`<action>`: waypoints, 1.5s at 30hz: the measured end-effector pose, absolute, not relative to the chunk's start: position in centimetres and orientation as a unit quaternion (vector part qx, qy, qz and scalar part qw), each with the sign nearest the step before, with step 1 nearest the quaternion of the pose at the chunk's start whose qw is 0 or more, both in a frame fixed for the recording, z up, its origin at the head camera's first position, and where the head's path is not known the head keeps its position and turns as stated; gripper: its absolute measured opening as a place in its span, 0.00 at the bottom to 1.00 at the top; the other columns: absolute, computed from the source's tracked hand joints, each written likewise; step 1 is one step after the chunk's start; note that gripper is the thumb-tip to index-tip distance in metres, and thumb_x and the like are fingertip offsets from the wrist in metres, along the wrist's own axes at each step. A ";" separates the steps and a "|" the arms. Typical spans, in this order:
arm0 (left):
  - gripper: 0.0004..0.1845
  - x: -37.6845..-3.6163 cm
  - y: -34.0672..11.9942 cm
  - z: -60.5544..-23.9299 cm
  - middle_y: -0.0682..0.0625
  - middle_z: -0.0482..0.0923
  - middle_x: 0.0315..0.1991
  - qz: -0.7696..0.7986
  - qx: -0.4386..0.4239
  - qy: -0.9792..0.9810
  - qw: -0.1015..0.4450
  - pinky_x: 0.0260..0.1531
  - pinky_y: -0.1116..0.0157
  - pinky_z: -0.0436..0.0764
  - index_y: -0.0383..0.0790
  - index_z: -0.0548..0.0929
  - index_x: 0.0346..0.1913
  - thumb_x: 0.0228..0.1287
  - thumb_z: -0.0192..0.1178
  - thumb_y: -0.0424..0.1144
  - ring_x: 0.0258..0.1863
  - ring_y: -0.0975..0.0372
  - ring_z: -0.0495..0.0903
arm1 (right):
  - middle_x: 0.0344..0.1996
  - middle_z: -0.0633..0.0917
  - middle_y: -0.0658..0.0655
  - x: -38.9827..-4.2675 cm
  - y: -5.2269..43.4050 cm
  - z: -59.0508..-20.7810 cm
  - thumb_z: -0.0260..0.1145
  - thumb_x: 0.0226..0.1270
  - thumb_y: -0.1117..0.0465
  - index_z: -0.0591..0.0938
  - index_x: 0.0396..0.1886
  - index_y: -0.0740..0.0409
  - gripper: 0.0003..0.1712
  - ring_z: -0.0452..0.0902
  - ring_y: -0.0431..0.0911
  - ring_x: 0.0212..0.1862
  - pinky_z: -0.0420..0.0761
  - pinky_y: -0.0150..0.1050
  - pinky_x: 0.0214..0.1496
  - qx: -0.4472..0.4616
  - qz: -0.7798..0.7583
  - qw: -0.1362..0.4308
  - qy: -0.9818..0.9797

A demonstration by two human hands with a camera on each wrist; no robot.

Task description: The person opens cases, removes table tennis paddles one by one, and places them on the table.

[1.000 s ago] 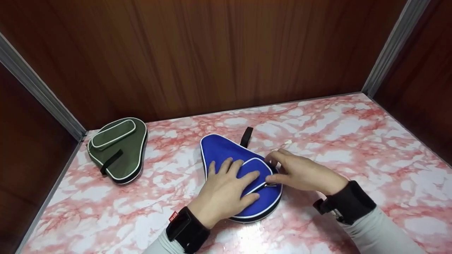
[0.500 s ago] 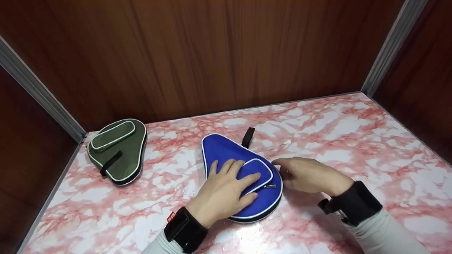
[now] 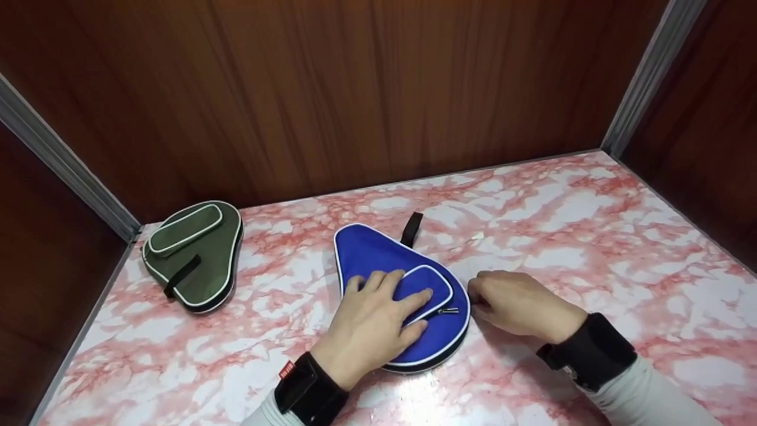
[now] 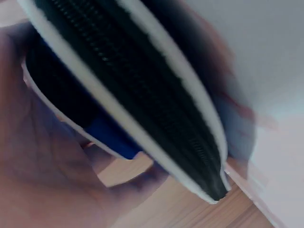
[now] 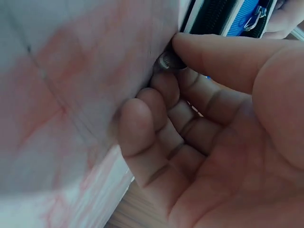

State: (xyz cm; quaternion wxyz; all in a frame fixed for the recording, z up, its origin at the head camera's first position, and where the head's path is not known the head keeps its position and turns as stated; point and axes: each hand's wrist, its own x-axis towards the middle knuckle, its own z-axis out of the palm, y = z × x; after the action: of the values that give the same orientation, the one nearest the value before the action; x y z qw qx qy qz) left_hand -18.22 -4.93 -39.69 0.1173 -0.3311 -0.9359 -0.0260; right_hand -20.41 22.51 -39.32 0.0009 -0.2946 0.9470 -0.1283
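Note:
A blue paddle-shaped case (image 3: 369,251) with white piping lies flat on the marble table (image 3: 591,236). My left hand (image 3: 387,296) presses flat on its front pocket, fingers straight. In the left wrist view the case's black side zipper (image 4: 142,95) runs just above my palm (image 4: 42,166). My right hand (image 3: 478,300) sits against the case's right edge. In the right wrist view its thumb and forefinger (image 5: 172,59) pinch a small metal zipper pull (image 5: 164,62) at the side of the case (image 5: 240,21). The pocket's own zipper pull (image 3: 450,310) lies free.
A green case (image 3: 192,254) of the same shape lies at the back left near the corner. A black strap (image 3: 411,229) sticks out behind the blue case. Wooden walls close in the back and both sides.
My right hand left the pocket zipper on top of the case and dropped to the case's right edge, where it now pinches the side pull. The left hand stayed pressed down.

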 end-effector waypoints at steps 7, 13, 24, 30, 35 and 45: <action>0.24 -17.7 -4.6 -39.7 0.41 0.82 0.63 0.000 -0.323 -0.933 0.158 0.51 0.44 0.81 0.67 0.85 0.73 0.80 0.62 0.61 0.59 0.46 0.79 | 0.28 0.76 0.44 -19.9 22.6 -39.3 0.68 0.80 0.61 0.83 0.31 0.48 0.12 0.78 0.42 0.30 0.81 0.47 0.36 -0.315 -0.099 0.017 0.944; 0.23 -17.8 -4.6 -39.8 0.41 0.82 0.61 -0.001 -0.323 -0.931 0.169 0.49 0.44 0.81 0.67 0.86 0.72 0.80 0.61 0.60 0.57 0.47 0.79 | 0.21 0.78 0.43 -19.6 22.4 -39.4 0.67 0.78 0.61 0.83 0.29 0.47 0.13 0.80 0.43 0.27 0.83 0.50 0.34 -0.327 -0.091 -0.004 0.941; 0.22 -17.8 -4.5 -39.8 0.41 0.82 0.63 -0.008 -0.323 -0.932 0.163 0.51 0.41 0.82 0.67 0.86 0.72 0.81 0.61 0.60 0.60 0.46 0.79 | 0.19 0.76 0.42 -18.5 22.2 -39.3 0.69 0.75 0.60 0.82 0.26 0.45 0.14 0.76 0.41 0.23 0.79 0.49 0.30 -0.337 -0.088 0.009 0.937; 0.22 -17.9 -4.5 -40.0 0.41 0.81 0.63 -0.004 -0.317 -0.934 0.164 0.51 0.42 0.81 0.67 0.86 0.72 0.81 0.60 0.60 0.59 0.46 0.79 | 0.19 0.76 0.40 -17.8 21.9 -39.3 0.69 0.76 0.61 0.81 0.26 0.45 0.14 0.76 0.40 0.23 0.79 0.48 0.28 -0.358 -0.101 0.027 0.928; 0.22 -17.9 -4.5 -40.0 0.42 0.82 0.63 -0.004 -0.315 -0.934 0.168 0.49 0.44 0.80 0.67 0.86 0.72 0.80 0.61 0.60 0.58 0.47 0.79 | 0.19 0.76 0.40 -17.4 21.6 -39.3 0.70 0.75 0.61 0.82 0.26 0.45 0.14 0.74 0.39 0.22 0.77 0.46 0.27 -0.376 -0.103 0.020 0.921; 0.22 -17.6 -4.3 -40.0 0.41 0.82 0.59 -0.012 -0.314 -0.930 0.191 0.44 0.45 0.80 0.65 0.88 0.69 0.77 0.65 0.57 0.54 0.48 0.79 | 0.20 0.75 0.39 -16.6 21.0 -39.3 0.74 0.69 0.62 0.81 0.28 0.44 0.12 0.70 0.36 0.22 0.75 0.43 0.27 -0.399 -0.109 0.005 0.910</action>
State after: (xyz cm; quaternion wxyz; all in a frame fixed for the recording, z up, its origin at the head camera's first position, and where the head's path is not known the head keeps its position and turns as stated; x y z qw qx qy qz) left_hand -17.64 -4.29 -40.03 0.1913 -0.3142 -0.9298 -0.0120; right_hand -16.65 20.98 -39.32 0.0053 -0.3992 0.9103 -0.1092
